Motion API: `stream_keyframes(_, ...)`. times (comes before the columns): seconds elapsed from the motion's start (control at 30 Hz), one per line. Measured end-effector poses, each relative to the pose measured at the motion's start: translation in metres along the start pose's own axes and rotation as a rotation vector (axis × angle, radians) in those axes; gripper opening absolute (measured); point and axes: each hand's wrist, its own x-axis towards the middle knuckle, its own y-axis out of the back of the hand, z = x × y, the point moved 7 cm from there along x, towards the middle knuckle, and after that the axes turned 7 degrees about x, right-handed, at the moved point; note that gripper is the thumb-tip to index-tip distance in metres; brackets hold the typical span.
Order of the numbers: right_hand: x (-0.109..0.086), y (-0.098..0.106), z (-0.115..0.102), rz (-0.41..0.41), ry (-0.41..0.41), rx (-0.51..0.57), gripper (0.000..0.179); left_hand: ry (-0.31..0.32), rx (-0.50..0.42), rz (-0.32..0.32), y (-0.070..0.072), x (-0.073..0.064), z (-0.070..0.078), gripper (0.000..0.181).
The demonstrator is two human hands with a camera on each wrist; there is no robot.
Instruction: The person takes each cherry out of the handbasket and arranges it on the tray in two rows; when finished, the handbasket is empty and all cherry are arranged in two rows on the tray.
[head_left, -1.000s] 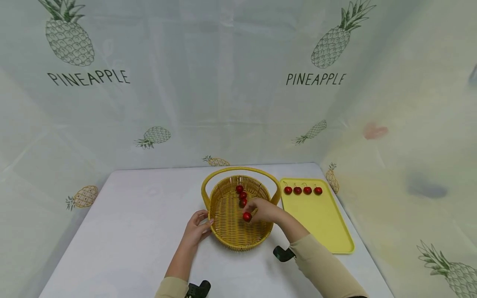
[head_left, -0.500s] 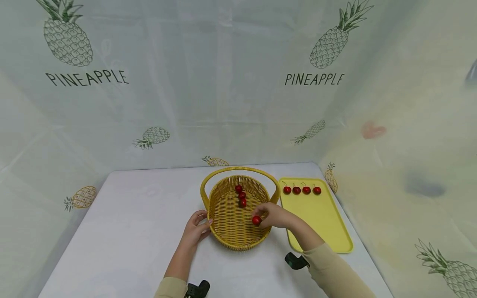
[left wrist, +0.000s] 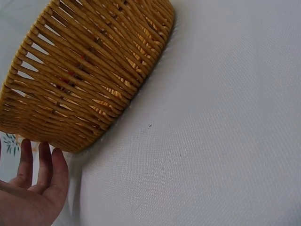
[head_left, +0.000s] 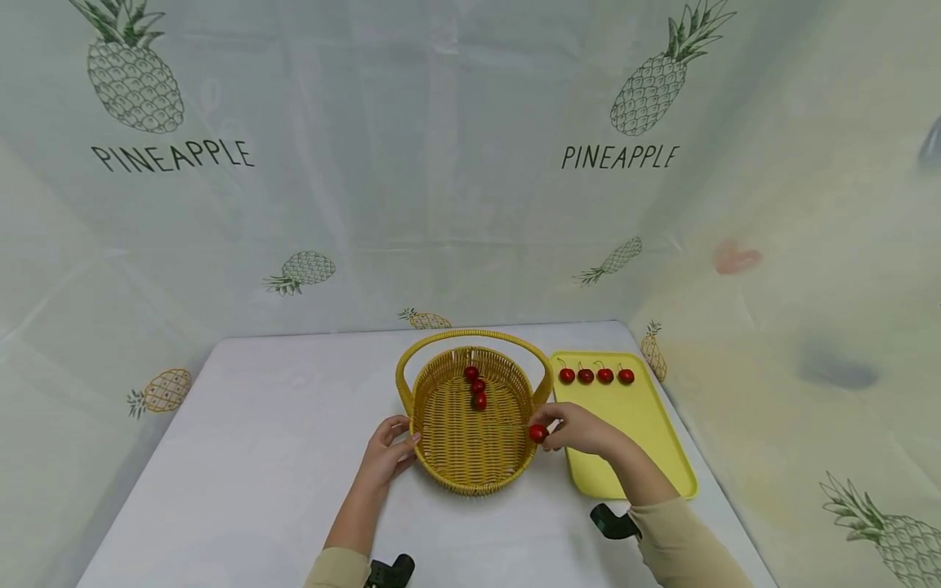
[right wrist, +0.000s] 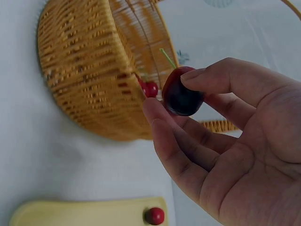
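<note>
A red cherry with a green stem is pinched between the thumb and fingers of my right hand, close to the right rim of a yellow wicker basket. In the right wrist view the held cherry shows dark on its near side. My left hand rests against the basket's left side. Its fairly straight fingers touch the woven outer wall in the left wrist view. Inside the basket, toward the back, a short line of red cherries lies.
To the basket's right lies a yellow tray with a row of several cherries along its far edge. The basket's tall handle arches over its back. A white table carries everything, with a pineapple-print curtain behind.
My right hand has carried the cherry rightward from above the basket's middle to its right rim. The left hand, the basket and the other cherries stay in place.
</note>
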Motion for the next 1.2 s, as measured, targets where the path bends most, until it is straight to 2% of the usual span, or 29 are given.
stream_keyframes(0.67,-0.028,0.044,0.033,0.186,-0.064,0.026,0.031,0.012,0.009,0.003,0.001,0.003,-0.002,0.037)
stream_keyframes(1.2,-0.021,0.059,0.064,0.327,-0.133,0.033,0.031,0.011,0.002,0.003,-0.001,0.001,-0.001,0.038)
